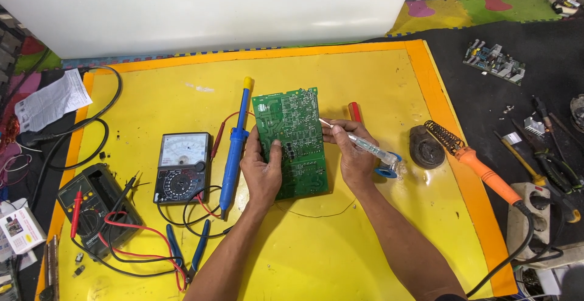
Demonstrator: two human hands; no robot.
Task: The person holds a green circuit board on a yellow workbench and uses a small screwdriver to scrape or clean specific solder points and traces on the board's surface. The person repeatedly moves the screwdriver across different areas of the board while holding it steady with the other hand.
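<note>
A green circuit board (298, 127) is held tilted above the yellow mat (365, 234), solder side toward me. My left hand (261, 173) grips its left edge, thumb on the board face. My right hand (353, 152) holds a clear-handled test-pen screwdriver (359, 141) like a pencil; its metal tip touches the board's right edge near the top. A red pen-like object (353, 112) sticks out behind my right hand.
A blue desoldering pump (234, 152) lies left of the board. An analog multimeter (181, 167), a digital meter (91, 206) with red and black leads, and blue pliers (188, 252) lie at left. An orange soldering iron (480, 164) rests in its coil stand (426, 146) at right. Tools lie on the black mat.
</note>
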